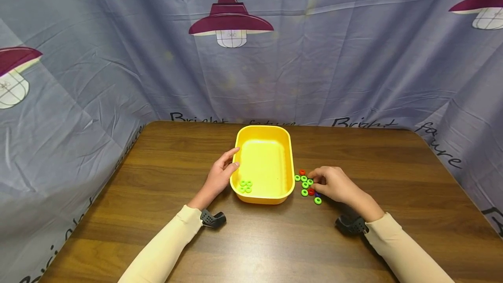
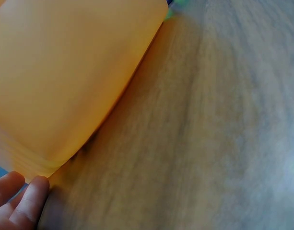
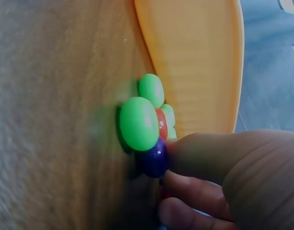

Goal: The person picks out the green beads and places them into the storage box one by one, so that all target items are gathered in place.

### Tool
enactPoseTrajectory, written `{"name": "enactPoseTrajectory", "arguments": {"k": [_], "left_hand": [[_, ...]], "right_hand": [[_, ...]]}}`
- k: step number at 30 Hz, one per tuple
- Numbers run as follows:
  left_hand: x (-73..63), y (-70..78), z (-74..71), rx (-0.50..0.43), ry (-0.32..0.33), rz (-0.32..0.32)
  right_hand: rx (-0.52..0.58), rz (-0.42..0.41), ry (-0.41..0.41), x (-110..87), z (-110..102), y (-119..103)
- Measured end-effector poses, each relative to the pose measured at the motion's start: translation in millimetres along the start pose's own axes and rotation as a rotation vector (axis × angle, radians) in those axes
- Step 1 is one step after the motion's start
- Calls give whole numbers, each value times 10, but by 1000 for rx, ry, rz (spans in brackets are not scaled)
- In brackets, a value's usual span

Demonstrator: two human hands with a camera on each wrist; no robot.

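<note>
A yellow plastic bin (image 1: 261,199) stands on the table, with several small green rings (image 1: 246,186) in its near left corner. My left hand (image 1: 221,173) is at the bin's left side, index finger and thumb reaching the rim. In the left wrist view its fingertips (image 2: 35,191) meet the bin's lower edge. Right of the bin, my right hand (image 1: 332,183) reaches down among loose rings, thumb and fingers apart around a green ring (image 1: 310,182). A purple ring (image 3: 153,158) and a larger-looking green ring (image 3: 139,123) lie by the thumb, hiding its tip in the right wrist view.
Red rings (image 1: 302,172) and several more green ones (image 1: 304,192) lie close to the bin's right wall. The brown wooden table (image 1: 275,243) ends at a grey-blue curtain (image 1: 314,77) behind and at both sides.
</note>
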State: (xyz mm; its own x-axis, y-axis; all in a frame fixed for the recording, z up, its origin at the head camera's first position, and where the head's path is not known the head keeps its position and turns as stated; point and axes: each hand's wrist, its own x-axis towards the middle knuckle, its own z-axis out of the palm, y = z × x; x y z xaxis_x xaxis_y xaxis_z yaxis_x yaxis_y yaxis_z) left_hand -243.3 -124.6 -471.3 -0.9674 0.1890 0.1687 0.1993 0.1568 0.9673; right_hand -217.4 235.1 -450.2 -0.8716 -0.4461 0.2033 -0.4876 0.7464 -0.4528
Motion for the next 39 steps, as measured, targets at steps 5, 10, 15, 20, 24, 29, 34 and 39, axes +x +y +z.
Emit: {"name": "enactPoseTrajectory", "arguments": {"k": [5,10,15,20,24,29,34,39], "left_hand": [[3,-4,1,3,0,3],[4,-4,2,5,-2,5],[-5,10,-2,12,-3,-3],[-13,20,-5,15,-5,-8],[-11,19,-5,12,-4,-13],[-5,17,1,12,-1,-12],[-4,12,8,9,5,-4],[-7,11,5,2,6,-3]], "right_hand": [[-19,-14,33,1,48,11],[-36,-18,47,-5,66,16],[-42,-5,40,-15,65,11],[-35,-4,39,-13,60,11],[-28,0,32,-11,56,13],[-17,5,28,-14,45,8],[-4,11,15,-16,17,4],[6,24,-1,-6,-20,-1]]}}
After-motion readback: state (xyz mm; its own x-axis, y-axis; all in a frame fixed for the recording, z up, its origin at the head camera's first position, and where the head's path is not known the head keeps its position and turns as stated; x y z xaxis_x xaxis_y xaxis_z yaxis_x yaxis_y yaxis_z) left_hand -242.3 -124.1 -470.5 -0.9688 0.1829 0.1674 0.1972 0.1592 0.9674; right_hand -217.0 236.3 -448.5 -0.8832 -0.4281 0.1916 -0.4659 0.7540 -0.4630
